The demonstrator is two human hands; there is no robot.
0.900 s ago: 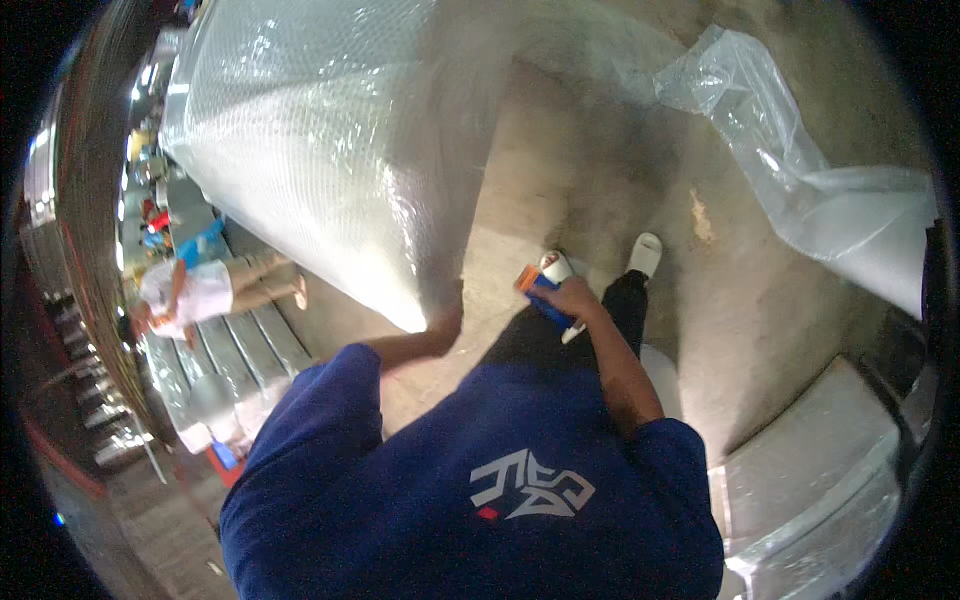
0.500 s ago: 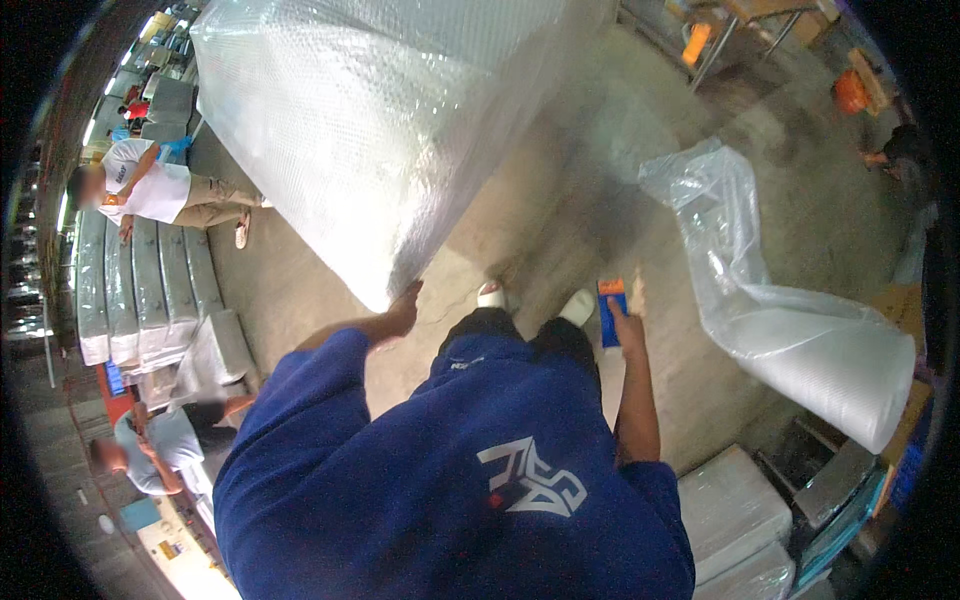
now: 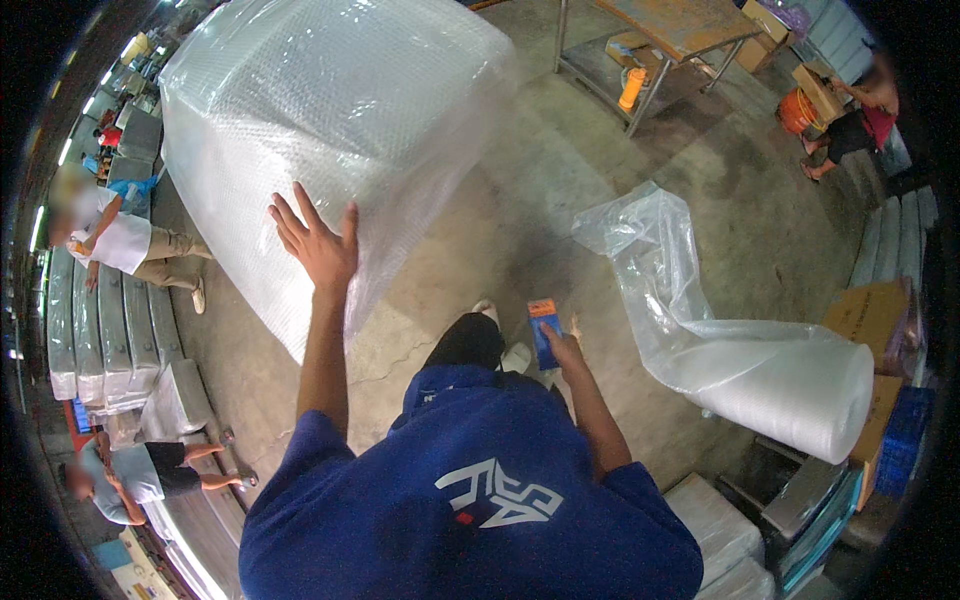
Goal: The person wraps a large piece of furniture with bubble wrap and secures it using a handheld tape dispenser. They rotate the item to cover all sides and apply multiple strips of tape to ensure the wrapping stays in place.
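My left hand (image 3: 325,248) is open, its fingers spread over the near side of a large bulky bundle (image 3: 340,110) wrapped in clear bubble wrap. The palm seems to rest on the film, whose loose lower edge hangs toward the floor. Low on the right, my right hand (image 3: 566,352) grips a flat blue rectangular object with an orange end (image 3: 539,322). Its exact kind cannot be made out. A big roll of bubble wrap (image 3: 790,385) lies to the right, with a loose crumpled length (image 3: 655,255) pulled out across the concrete floor.
A metal table (image 3: 690,30) stands far right, with an orange bottle-like thing (image 3: 632,88) beneath. Someone sits near an orange bucket (image 3: 797,110). Two people (image 3: 125,235) are at left beside wrapped grey panels (image 3: 95,320). Cartons (image 3: 868,315) and wrapped blocks (image 3: 715,525) lie right.
My left hand has moved from the bundle's lower corner up onto its near side, fingers spreading. The right hand still holds the blue object. The whole view has shifted, showing more on the right.
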